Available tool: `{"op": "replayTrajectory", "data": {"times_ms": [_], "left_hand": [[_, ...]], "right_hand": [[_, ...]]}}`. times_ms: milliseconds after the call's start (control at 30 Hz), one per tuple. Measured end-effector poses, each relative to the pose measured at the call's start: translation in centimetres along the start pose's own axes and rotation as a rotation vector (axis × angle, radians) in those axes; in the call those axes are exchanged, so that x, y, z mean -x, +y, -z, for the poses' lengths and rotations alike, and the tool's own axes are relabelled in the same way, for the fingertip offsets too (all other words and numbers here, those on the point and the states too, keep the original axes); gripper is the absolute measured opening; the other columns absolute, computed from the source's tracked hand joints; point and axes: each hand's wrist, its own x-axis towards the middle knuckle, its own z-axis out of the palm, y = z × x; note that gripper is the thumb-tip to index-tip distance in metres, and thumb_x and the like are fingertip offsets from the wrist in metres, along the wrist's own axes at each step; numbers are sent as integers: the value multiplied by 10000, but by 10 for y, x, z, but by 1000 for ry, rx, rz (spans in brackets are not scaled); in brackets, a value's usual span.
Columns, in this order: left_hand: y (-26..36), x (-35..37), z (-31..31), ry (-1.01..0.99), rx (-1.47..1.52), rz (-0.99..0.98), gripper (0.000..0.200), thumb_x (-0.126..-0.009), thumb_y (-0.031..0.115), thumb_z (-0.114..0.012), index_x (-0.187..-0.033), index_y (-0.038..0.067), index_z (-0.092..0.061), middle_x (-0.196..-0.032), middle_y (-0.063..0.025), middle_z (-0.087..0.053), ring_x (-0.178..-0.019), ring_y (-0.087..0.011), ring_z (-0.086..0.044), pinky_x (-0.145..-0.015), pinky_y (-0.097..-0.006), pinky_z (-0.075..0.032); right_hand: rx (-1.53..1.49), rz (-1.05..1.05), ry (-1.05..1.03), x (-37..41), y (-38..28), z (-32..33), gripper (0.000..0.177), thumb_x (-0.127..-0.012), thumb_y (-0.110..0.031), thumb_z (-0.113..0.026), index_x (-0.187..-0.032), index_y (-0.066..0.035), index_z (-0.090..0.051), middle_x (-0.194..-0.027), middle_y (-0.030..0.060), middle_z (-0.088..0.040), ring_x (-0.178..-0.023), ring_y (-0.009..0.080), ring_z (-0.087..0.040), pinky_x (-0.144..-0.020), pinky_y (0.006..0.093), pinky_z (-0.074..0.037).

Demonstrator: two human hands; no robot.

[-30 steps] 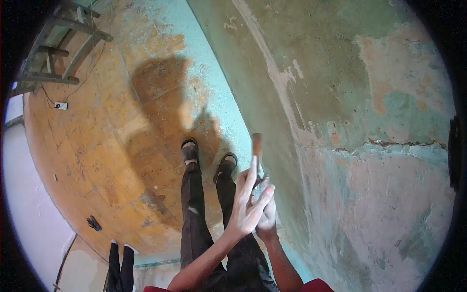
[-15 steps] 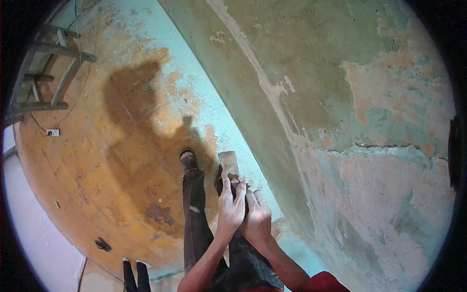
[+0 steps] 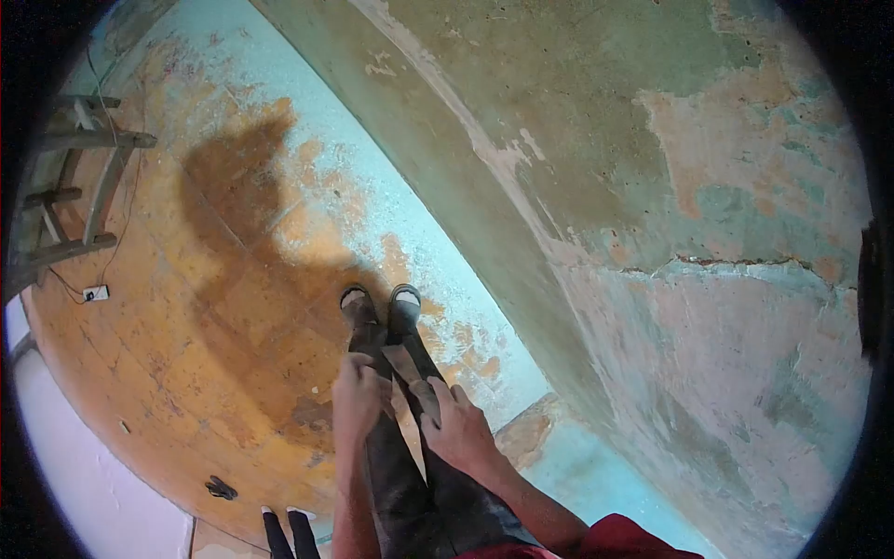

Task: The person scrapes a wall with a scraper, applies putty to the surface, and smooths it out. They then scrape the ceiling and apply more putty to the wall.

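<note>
My right hand is closed around the handle of a scraper. Its flat, wide blade points up and to the left, over my lower legs. Close by on the left, my left hand is apart from the blade, its fingers curled in. Whatever lies inside those fingers, if anything, is hidden.
A patchy, cracked plaster wall rises on the right. White dust covers the floor along it. A wooden trestle and a power strip are at left. Another person's legs show at the bottom, near a dark object.
Both hands were together on the scraper; the left has let go and moved left. The scraper came lower and tilted left. My feet now stand side by side, and the view has shifted.
</note>
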Motion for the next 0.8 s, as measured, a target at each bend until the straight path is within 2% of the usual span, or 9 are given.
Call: {"op": "replayTrajectory", "data": {"times_ms": [100, 167, 233, 300, 367, 500, 633, 700, 800], "left_hand": [[-13, -16, 2, 138, 391, 160, 199, -957, 117, -467, -977, 20, -639, -856, -102, -670, -719, -177, -629, -656, -336, -497], [-2, -27, -6, 275, 229, -225, 93, -965, 61, -506, -987, 6, -578, -756, -54, -617, -643, -113, -591, -590, -279, -488], [47, -27, -30, 274, 333, -566, 74, -950, 33, -567, -1005, 5, -609, -781, -21, -597, -660, -80, -543, -596, -240, -454], [116, -2, -51, 28, 507, -524, 306, -932, 90, -663, -1222, -5, -643, -1021, -93, -693, -825, -130, -661, -752, -262, -520], [167, 14, -72, 128, 239, -1008, 465, -933, 178, -680, -1347, 0, -567, -1298, -209, -630, -1043, -250, -700, -855, -336, -559], [206, 33, -96, -166, 289, -981, 633, -912, 127, -670, -1472, -11, -409, -1483, -267, -428, -1360, -365, -436, -1084, -392, -432], [212, 25, -101, -297, 358, -945, 641, -941, 142, -634, -1500, -3, -353, -1497, -277, -397, -1358, -375, -423, -1053, -397, -460], [224, 12, -95, -144, 273, -1100, 603, -977, 234, -581, -1490, 7, -359, -1485, -250, -422, -1158, -410, -594, -867, -402, -571], [243, 16, -72, -248, 91, -832, 555, -972, 255, -590, -1430, -23, -442, -1350, -262, -550, -973, -419, -675, -757, -407, -590]], "right_hand": [[-548, -195, -132, -4, 39, 13, 576, -952, -259, -621, -1443, -24, -433, -918, 97, -585, -709, 214, -627, -631, 338, -517], [-1156, -373, -245, 8, 62, 39, 679, -972, -235, -591, -1560, -90, -284, -940, 26, -535, -584, 75, -461, -521, 254, -411], [-1259, -130, -47, 14, 40, 91, 730, -967, -213, -574, -1582, -82, -203, -972, 22, -536, -537, 50, -417, -459, 228, -351], [-1275, -18, 30, 17, 21, 125, 742, -974, -239, -571, -1583, -64, -185, -930, -1, -543, -544, 31, -414, -457, 211, -341], [-1261, 132, 228, 20, 11, 141, 758, -989, -288, -562, -1584, -50, -158, -926, 9, -552, -560, 33, -429, -455, 207, -335], [-1283, 137, 555, 11, -13, 146, 693, -1028, -352, -502, -1555, 3, -225, -966, 22, -605, -563, 25, -449, -466, 203, -312], [-1227, 83, 613, 8, -25, 151, 645, -1038, -325, -462, -1545, 14, -249, -892, 15, -606, -535, 16, -430, -457, 201, -288], [-1185, 89, 584, 3, -37, 148, 630, -1041, -318, -445, -1541, 16, -260, -859, 8, -602, -522, 13, -419, -451, 202, -283], [-1124, 174, 627, -10, -50, 135, 623, -1048, -318, -402, -1542, 31, -250, -925, 30, -623, -587, 29, -480, -490, 194, -329]]}}
